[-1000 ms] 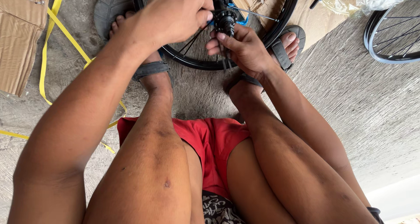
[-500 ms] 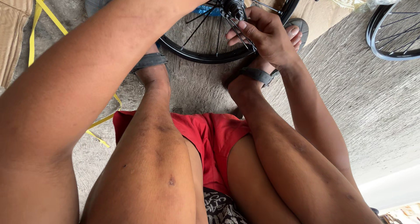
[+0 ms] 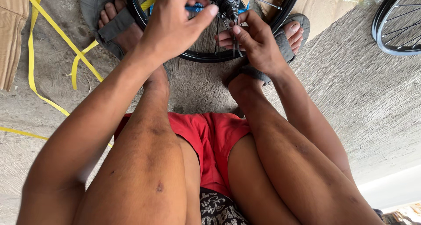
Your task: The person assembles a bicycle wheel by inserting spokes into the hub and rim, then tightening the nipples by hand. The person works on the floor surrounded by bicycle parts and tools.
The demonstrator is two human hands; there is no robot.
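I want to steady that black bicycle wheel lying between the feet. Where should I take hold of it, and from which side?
Probably grip the black wheel at its near rim arc, coming from the knee side. That stretch lies bare between the sandalled feet, while the left hand and right hand crowd the hub and spokes.

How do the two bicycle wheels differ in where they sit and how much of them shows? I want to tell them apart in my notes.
The near wheel stands between the person's sandalled feet, with its hub in view and the left hand and right hand at it; the far wheel lies off at the right edge, untouched. The near wheel's rim looks black; the far wheel's looks lighter, silvery. The far wheel shows only an arc, no hub. Both have thin metal spokes.
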